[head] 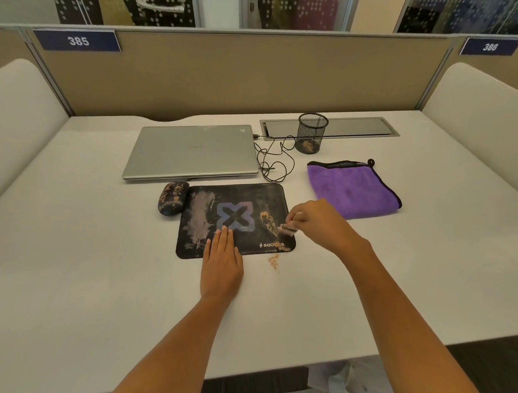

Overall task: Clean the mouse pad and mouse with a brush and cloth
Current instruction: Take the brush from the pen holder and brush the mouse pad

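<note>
So the near half of our desk (107,277) is wide open either side of our arms. Past the mouse pad (252,196) it gets cramped: closed laptop (190,151) just behind it, mouse (172,202) at its far-left corner (touching, we think), loose cable (275,163) tangled between laptop and mesh cup (311,133). The purple cloth (352,189) blocks the right, a bare strip between. Our left hand (220,263) lies flat on the pad's near edge, right hand (318,223) with the brush (287,228) over its right side.

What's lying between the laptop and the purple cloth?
A tangled black cable, running from the laptop's right edge, loops on the desk short of the purple cloth; a mesh cup stands farther back. The head view shows this.
</note>
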A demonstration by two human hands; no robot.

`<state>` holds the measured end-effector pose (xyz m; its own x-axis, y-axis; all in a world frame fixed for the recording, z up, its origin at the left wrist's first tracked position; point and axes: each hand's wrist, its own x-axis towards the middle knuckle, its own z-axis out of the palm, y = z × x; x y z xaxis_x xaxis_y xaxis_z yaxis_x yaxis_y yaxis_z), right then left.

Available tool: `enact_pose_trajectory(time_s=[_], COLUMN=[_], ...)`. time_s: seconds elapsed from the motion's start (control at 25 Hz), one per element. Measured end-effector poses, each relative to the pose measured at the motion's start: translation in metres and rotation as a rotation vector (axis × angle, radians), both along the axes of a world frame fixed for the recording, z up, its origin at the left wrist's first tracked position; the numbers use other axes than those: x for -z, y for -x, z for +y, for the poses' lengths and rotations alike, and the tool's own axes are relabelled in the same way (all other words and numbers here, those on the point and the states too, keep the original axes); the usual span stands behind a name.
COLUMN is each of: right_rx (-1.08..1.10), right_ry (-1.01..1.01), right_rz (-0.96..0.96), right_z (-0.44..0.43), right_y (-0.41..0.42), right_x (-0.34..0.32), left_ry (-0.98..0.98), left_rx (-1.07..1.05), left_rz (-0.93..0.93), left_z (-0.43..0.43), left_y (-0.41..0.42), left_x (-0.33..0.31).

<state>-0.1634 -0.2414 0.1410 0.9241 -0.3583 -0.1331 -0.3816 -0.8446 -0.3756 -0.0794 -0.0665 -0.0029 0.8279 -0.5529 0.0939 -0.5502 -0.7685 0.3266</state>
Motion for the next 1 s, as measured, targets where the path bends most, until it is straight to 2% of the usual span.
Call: enact_pose_trajectory(time_s=[0.12,0.28,0.36,0.6,0.68,0.84,0.92,1.0], right_rx=[-0.114,0.018,-0.003,-0.186,-0.165,-0.078,-0.031,0.106], right_ry=[0.016,-0.067,-0.083,-0.048,-0.062,-0.078,-0.180,-0.292], right_rz=[0.049,-0.073,-0.092,0.096,0.104,-0.055,-0.098,-0.121], right_z=[0.006,0.004,0.010,0.015,0.009,0.009,0.017,0.021], right_y=[0.011,0.008,-0.002,-0.008,-0.001,0.001,-0.005,-0.008], right_x=[0.003,-0.004,-0.003,-0.001,-0.008,-0.009,0.001,0.015], left_ry=[-0.003,-0.012,-0.008,-0.005,-0.013,-0.005,-0.007,-0.012], left_rx=[-0.003,-0.005,-0.005,-0.001,-0.003,-0.008,-0.005,0.001], left_rz=[-0.003,-0.001,0.000,-0.002,-0.005,-0.005,-0.010,-0.015], left_z=[0.000,0.000,0.000,0.000,0.000,-0.001,-0.001,-0.001], left_y=[0.000,0.000,0.000,0.000,0.000,0.000,-0.001,-0.001], left_x=[0.000,0.000,0.001,0.001,0.000,0.001,0.002,0.002])
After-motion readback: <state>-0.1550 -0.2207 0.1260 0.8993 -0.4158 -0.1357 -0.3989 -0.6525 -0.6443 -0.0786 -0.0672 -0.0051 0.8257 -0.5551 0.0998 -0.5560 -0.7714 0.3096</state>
